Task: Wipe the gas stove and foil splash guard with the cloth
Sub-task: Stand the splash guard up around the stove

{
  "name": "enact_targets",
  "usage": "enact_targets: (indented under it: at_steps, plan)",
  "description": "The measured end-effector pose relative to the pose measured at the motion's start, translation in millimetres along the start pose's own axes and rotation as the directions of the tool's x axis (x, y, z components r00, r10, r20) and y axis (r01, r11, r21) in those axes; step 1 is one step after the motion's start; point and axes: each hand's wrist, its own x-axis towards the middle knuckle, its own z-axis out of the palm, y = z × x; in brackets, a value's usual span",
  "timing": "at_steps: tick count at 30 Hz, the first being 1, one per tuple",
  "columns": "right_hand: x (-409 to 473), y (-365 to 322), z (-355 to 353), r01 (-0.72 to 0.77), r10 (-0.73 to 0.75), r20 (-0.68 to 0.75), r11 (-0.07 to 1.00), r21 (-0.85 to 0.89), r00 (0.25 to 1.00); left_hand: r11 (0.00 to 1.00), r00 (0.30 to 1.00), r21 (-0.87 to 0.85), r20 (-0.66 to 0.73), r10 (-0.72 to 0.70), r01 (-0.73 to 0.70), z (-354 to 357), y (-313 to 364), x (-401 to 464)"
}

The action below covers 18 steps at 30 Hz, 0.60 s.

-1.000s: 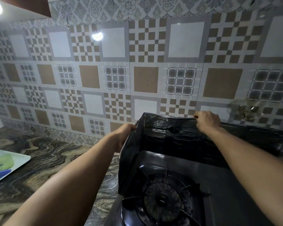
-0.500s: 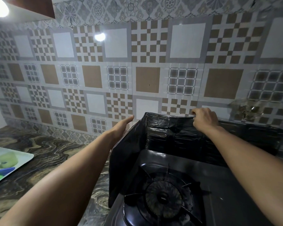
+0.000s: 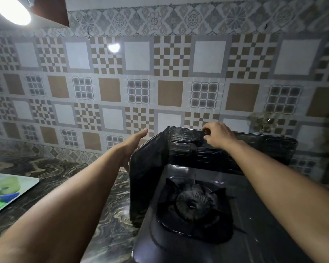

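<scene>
A black gas stove [image 3: 254, 234] stands on the counter, with its left burner [image 3: 193, 205] showing. A dark foil splash guard [image 3: 148, 179] wraps its left side and back. My right hand [image 3: 217, 136] pinches the top edge of the guard's back panel. Flat and with straight fingers, my left hand [image 3: 133, 143] lies against the outer face of the left panel. No cloth is visible.
A patterned tile wall [image 3: 160, 88] rises close behind the stove. The marbled counter [image 3: 65, 179] stretches to the left, with a white tray [image 3: 23, 194] of green and blue items at its left edge. A clear wall hook [image 3: 264, 123] sits at the right.
My left hand let go of the left panel's top corner and flattened against its outside. The left panel swung outward to the left. My right hand stays on the back edge.
</scene>
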Motion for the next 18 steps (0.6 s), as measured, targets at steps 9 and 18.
enact_targets:
  at_steps: [9,18]
  plan:
    - [-85.1,-74.6,-5.7,0.075,-0.081,0.113,0.996,0.056,0.990,0.997,0.995,0.023,-0.072,0.072,-0.071,-27.7,-53.0,-46.6]
    - [-187.1,-150.1,34.4,0.092,-0.120,0.408,0.992,0.087,0.905,0.941,1.000,0.338,-0.025,-0.005,0.013,-32.3,-157.4,-78.6]
